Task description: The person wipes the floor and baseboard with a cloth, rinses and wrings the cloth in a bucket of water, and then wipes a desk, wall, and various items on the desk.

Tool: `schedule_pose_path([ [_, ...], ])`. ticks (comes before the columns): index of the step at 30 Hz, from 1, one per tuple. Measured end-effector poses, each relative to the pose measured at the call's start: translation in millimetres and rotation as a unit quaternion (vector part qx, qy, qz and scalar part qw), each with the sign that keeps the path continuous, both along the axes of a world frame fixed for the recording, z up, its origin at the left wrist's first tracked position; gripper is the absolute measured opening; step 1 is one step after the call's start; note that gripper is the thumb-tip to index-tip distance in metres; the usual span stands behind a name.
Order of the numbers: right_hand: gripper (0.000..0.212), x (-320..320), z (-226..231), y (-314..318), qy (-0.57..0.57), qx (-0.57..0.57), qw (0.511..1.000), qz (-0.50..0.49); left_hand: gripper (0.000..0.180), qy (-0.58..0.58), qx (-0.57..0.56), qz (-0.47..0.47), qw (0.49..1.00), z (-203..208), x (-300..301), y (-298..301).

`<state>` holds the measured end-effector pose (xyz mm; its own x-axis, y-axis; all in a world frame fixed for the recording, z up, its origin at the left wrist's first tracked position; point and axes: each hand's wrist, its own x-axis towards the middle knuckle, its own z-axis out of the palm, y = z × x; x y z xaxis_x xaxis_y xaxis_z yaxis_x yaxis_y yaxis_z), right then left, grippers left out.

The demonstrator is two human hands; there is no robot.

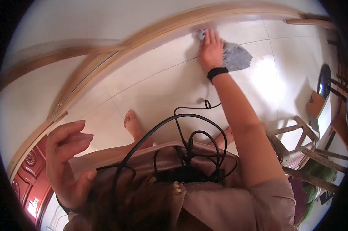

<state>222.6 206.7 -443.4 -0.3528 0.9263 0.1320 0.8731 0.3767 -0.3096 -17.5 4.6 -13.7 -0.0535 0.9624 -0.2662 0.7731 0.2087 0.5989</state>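
A crumpled grey cloth (237, 57) lies on the pale tiled floor close to the foot of the wall. Over its left part is my right hand (211, 50), fingers close together, pressing it to the tiles; a small bit of cloth shows beyond the fingertips. A black band circles that wrist. My left hand (68, 161) is raised at the lower left, fingers loosely bent and thumb apart, with nothing in it. Black cables (162, 119) loop across my lap, and one thin cable runs toward my right forearm.
A wooden door frame (139, 42) and skirting run along the far side. A wooden stool (293, 138) and other furniture stand at the right. At the lower left is a red carved panel (31, 169). My bare foot (132, 125) rests on the floor tiles (154, 92).
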Motion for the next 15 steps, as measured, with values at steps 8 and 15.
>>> schedule_pose_path([
  [8,0.051,-117.0,14.7,-99.7,-0.035,-0.063,0.971,0.230,0.043,0.007,0.044,0.008,0.999,8.7,7.4,-18.4],
  [15,0.052,-135.2,36.4,-127.6,-0.046,-0.044,0.918,0.392,0.045,-0.010,0.030,0.070,0.997,19.3,5.6,-59.2],
])
